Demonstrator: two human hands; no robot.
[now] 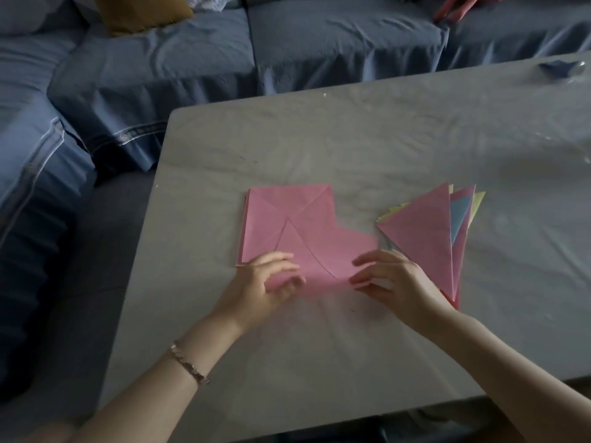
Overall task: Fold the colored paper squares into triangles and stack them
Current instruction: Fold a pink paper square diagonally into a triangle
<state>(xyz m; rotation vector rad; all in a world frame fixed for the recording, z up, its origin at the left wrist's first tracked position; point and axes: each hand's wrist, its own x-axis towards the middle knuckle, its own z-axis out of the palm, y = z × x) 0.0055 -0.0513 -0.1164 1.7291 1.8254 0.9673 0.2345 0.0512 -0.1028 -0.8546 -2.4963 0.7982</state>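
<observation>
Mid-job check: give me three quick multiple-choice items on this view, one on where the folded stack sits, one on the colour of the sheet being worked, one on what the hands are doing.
1. Where does the stack of folded triangles lie relative to the pile of squares?
A. To its right
B. To its left
C. On the sofa

2. What colour is the sheet being folded?
A. Blue
B. Pink
C. Yellow

3. What are the left hand and right hand doing?
A. Resting off the table
B. Both lifting the triangles
C. Both at the sheet's near edge

Answers: 1 A, the triangles fan out on the right side. 2 B, the sheet under both hands is pink. 3 C, the fingers of both hands meet the near edge.
</observation>
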